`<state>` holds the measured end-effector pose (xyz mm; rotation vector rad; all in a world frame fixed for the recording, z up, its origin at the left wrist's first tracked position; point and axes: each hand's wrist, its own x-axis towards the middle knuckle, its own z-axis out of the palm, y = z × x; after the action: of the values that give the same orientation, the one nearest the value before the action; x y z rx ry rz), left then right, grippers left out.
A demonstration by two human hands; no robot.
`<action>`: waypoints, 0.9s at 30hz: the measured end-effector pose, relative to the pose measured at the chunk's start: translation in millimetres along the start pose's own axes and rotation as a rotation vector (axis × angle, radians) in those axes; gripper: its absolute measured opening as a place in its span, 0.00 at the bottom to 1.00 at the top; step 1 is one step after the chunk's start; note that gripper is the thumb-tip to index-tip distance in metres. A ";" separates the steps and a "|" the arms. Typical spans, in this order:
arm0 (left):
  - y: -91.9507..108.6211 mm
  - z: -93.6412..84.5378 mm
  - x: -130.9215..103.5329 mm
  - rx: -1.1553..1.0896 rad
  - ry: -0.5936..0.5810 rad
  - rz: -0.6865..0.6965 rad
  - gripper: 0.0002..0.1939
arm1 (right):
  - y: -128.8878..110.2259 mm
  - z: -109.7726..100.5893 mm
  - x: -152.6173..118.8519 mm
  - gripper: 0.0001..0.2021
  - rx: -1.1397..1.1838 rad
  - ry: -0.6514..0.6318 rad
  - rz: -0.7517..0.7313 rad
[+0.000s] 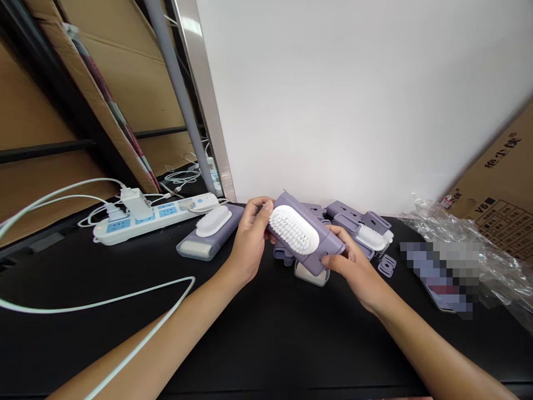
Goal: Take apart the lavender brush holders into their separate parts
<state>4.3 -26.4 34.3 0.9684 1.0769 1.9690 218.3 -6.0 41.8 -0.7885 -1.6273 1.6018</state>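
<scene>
A purple device (302, 232) with a white oval bristle brush on its face is held tilted above the black table. My left hand (252, 236) grips its upper left end between thumb and fingers. At the lower right end, my right hand (352, 261) has its thumb on the purple body near a small dark notch. A similar purple device (212, 230) with a white brush and a clear end lies on the table to the left. Behind and beneath the held device are several purple parts (341, 211), a clear tray (312, 275) and another white brush (371, 238).
A white power strip (156, 216) with plugs and cables stands at the left; one white cable (125, 297) loops over my left forearm. On the right are a pixelated phone (441, 283), clear plastic wrap (478, 250) and a cardboard box (495, 194). A white wall rises behind.
</scene>
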 end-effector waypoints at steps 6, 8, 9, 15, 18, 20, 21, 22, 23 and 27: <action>6.2 -1.1 4.0 -0.009 0.007 0.050 0.21 | 8.3 -3.3 3.6 0.27 0.046 -0.009 0.028; 6.0 -1.3 5.2 -0.001 0.015 0.045 0.21 | 11.8 -4.7 5.5 0.27 0.051 -0.013 0.037; 5.6 -1.2 5.4 0.000 0.017 0.040 0.21 | 12.9 -5.1 6.1 0.26 0.054 -0.012 0.034; 4.5 -1.6 5.2 -0.025 0.026 0.028 0.22 | 9.6 -2.4 4.4 0.25 0.016 0.016 0.027; 6.5 -4.6 9.2 -0.038 0.034 0.029 0.21 | 6.3 -1.0 2.7 0.24 0.016 0.038 0.029; 8.1 -8.0 14.0 -0.068 0.074 0.034 0.20 | 5.5 -1.5 2.4 0.24 0.027 0.045 0.024; 8.6 -9.7 16.4 -0.081 0.096 0.039 0.19 | 5.5 -1.9 2.5 0.24 0.031 0.049 0.016; 8.9 -11.1 18.4 -0.089 0.116 0.046 0.19 | 5.7 -2.3 2.8 0.25 0.031 0.052 0.007; 8.9 -12.3 20.0 -0.090 0.127 0.049 0.18 | 5.9 -2.4 3.1 0.25 0.024 0.055 0.002; 9.1 -14.8 23.1 -0.097 0.128 0.027 0.16 | 5.8 -0.8 3.6 0.25 -0.025 0.075 0.018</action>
<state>-21.4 -16.7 43.1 0.8187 1.0318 2.1084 216.7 -2.4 36.2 -0.8684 -1.5940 1.5491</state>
